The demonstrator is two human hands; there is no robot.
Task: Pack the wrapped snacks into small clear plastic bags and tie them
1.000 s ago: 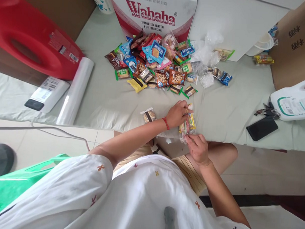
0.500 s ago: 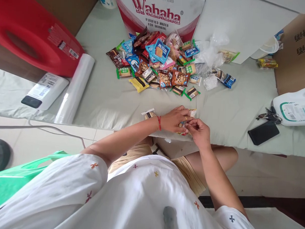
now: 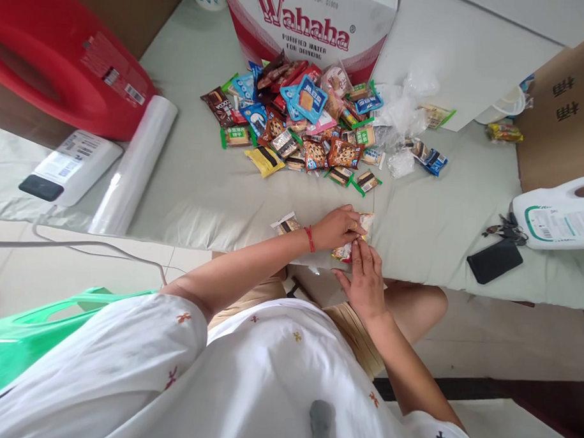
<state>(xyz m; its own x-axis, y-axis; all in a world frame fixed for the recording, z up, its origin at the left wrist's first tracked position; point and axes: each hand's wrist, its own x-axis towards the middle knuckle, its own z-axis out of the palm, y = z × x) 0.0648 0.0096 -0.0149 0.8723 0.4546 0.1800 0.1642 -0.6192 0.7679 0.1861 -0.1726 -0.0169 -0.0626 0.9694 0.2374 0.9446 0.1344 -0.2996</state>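
A small snack packet (image 3: pixel 342 253), white with red and yellow on it, lies near the table's front edge, partly covered by both hands. My left hand (image 3: pixel 337 229), with a red string round its wrist, is closed over the packet's middle, its fingertips pressed on it. From the front side my right hand (image 3: pixel 368 280) reaches in, fingers stretched out and thumb apart, its fingertips touching the packet beside the left fingers. To the left, partly behind my left forearm, is a clear-wrapped snack (image 3: pixel 287 224) with a dark label.
A heap of wrapped snacks (image 3: pixel 316 153) lies against a Wahaha carton (image 3: pixel 308 28). Right of it are crumpled clear plastic (image 3: pixel 405 114) and more packets. A plastic film roll (image 3: pixel 135 165), white device (image 3: pixel 71 166) and red jug (image 3: pixel 100 78) stand left; keys, black case (image 3: pixel 494 260) and white jug (image 3: pixel 555 218) right.
My right hand has gone from a pinch at the packet to stretched fingers, shifting left and toward me. My left hand stays on the packet. The whole view has tilted slightly.
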